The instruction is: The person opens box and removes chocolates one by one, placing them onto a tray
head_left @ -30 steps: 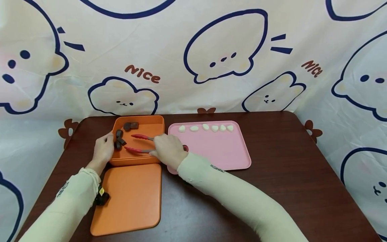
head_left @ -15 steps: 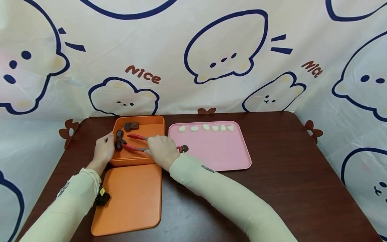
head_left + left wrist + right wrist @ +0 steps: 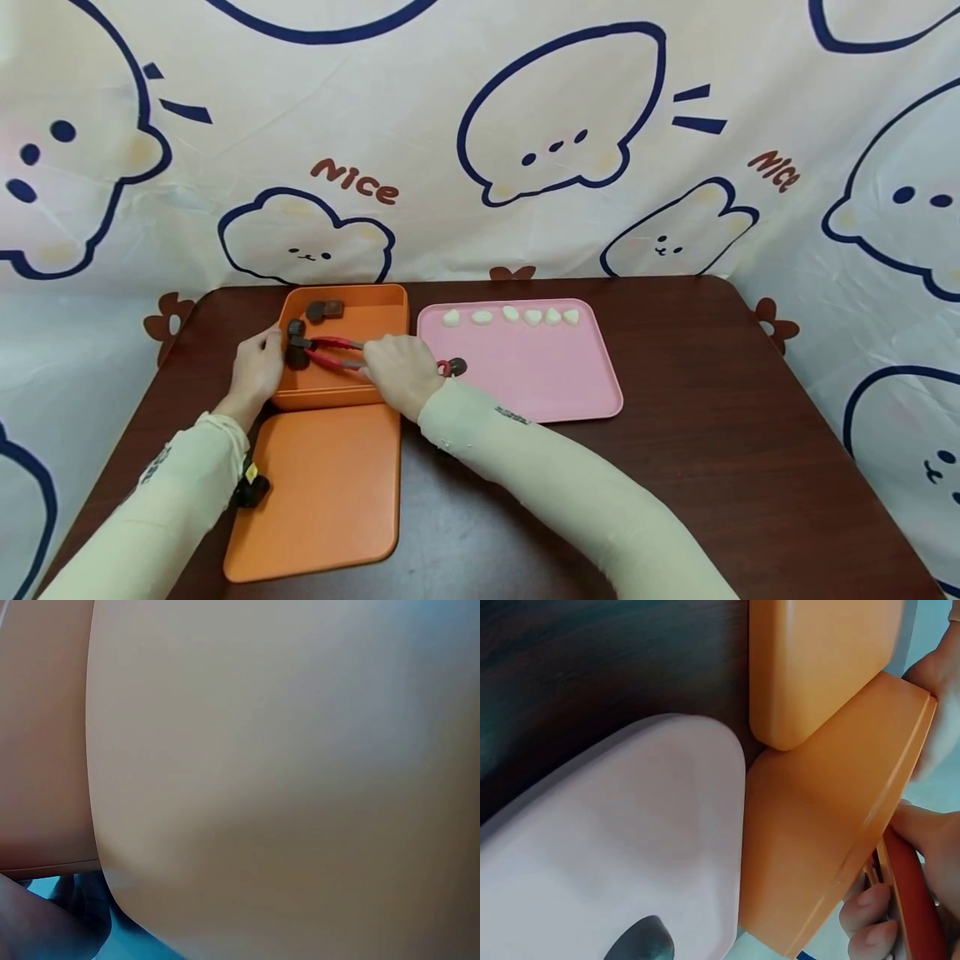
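Note:
My right hand (image 3: 403, 375) holds red-tipped tongs (image 3: 335, 342) over an orange box (image 3: 384, 315). The tips are close together at a small dark brown chocolate (image 3: 303, 342) in the box's left part; whether they pinch it I cannot tell. Other brown chocolates (image 3: 326, 311) lie at the back and left of the box. At its left wall, my left hand (image 3: 257, 365) grips the side. To the right, a pink tray (image 3: 540, 367) carries a row of several white pieces (image 3: 532, 317) at the back and one dark chocolate (image 3: 645, 941) near its left edge.
An orange lid (image 3: 322, 500) lies flat in front of the box, under a small black device (image 3: 251, 488) at the left wrist. The dark wooden table (image 3: 690, 392) extends to the right. A patterned white curtain (image 3: 420, 108) stands behind.
My right hand has moved left with the tongs, their tips drawing together at the left chocolates. The dark chocolate on the pink tray has come into sight. The left hand stays on the box.

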`<state>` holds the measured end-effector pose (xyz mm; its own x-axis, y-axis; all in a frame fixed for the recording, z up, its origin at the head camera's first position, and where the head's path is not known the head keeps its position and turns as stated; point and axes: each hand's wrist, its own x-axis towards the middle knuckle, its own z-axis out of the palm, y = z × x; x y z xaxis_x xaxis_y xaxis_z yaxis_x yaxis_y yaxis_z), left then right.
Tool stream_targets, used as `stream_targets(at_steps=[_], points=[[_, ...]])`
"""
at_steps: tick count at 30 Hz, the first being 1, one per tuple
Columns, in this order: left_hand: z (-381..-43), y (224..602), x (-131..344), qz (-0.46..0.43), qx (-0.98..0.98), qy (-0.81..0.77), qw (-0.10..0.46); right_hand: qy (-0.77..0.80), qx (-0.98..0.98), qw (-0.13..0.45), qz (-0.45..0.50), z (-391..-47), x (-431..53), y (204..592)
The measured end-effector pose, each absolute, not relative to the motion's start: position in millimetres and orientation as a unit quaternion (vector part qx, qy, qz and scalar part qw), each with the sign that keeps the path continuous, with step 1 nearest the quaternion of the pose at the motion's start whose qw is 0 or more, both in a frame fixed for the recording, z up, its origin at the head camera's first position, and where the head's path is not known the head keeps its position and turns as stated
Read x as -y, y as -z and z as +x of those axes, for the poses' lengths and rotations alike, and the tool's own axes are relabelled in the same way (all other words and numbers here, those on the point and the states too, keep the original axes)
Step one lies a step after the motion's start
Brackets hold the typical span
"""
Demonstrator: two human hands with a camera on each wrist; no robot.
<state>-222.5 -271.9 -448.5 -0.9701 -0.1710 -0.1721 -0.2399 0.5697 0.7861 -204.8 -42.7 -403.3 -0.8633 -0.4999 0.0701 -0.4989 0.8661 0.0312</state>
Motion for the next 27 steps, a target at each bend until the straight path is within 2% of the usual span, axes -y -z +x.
stream_targets(at_steps=[27], points=[[-223,447,271,-0.106,-0.890,-0.442,0.040,-0.056,0.970,0.026,0.234,-193,0,397]])
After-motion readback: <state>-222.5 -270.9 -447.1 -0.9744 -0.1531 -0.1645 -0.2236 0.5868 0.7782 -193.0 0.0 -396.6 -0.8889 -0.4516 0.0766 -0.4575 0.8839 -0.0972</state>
